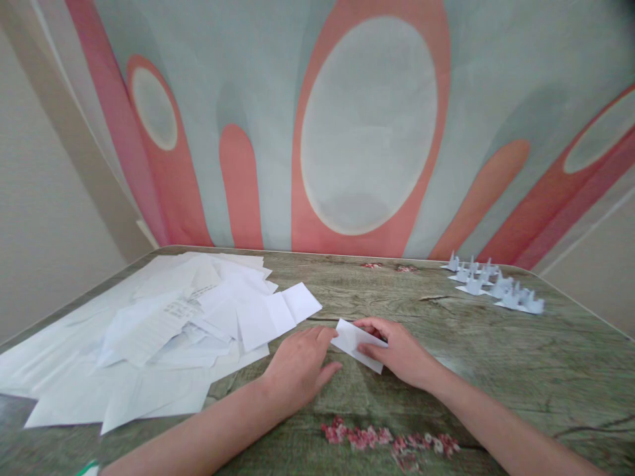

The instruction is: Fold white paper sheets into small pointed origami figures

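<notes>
Since the small white paper piece (348,339) slants from ten o'clock to four between the two hands, near the middle of the wood-patterned table (476,370), steadiness at both ends probably matters most. The right hand (403,350), at three o'clock from the piece, pinches it with the thumb on the near face and fingers behind; that grip seems best light, enough to hold without denting. The left hand (300,362), at about eight o'clock, has its fingers stretched out and its thumb spread apart, gripping nothing; the fingertips reach the paper's left end, though whether they press on it I cannot tell. Good handling would likely mean resting the paper flat, lining up edges and corners, and running a thumb firmly along any crease. The left forearm (218,426) should clear the heap of white sheets (188,354) at nine o'clock and the creased sheet (280,312) at ten, where loose corners could snag; folded white figures (502,288) stand well apart, just past two.
</notes>
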Motion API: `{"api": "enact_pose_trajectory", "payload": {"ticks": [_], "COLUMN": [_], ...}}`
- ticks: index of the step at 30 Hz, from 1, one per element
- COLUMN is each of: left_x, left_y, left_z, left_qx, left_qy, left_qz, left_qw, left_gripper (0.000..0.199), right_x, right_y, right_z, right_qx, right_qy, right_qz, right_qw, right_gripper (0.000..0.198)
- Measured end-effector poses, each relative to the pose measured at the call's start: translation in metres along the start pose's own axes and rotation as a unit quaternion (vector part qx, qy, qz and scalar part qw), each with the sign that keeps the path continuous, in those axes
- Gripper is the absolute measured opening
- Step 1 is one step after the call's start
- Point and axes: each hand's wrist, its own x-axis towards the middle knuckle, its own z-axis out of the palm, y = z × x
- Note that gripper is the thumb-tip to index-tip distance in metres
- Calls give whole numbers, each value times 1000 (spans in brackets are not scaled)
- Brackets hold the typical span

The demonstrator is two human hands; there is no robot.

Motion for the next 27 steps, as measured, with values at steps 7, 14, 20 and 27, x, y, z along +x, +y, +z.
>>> {"api": "enact_pose_trajectory", "payload": {"ticks": [7,14,20,27], "left_x": [15,40,43,40], "left_y": [6,15,9,7], "left_z": [2,29,37,34], "left_qx": [-239,-308,-336,-323], "left_qy": [85,209,228,230], "left_qz": [-30,-2,13,61], "left_qw": [967,928,914,916], "left_gripper": [58,44,42,44], "right_x": [1,-4,-8,-10], "right_y": [4,2,0,4], "right_z": [-4,0,5,7], "right_qx": [208,293,287,232], "right_qy": [72,113,111,85], "right_qz": [70,77,79,41], "right_qw": [973,946,948,968], "right_gripper": [24,28,29,26]}}
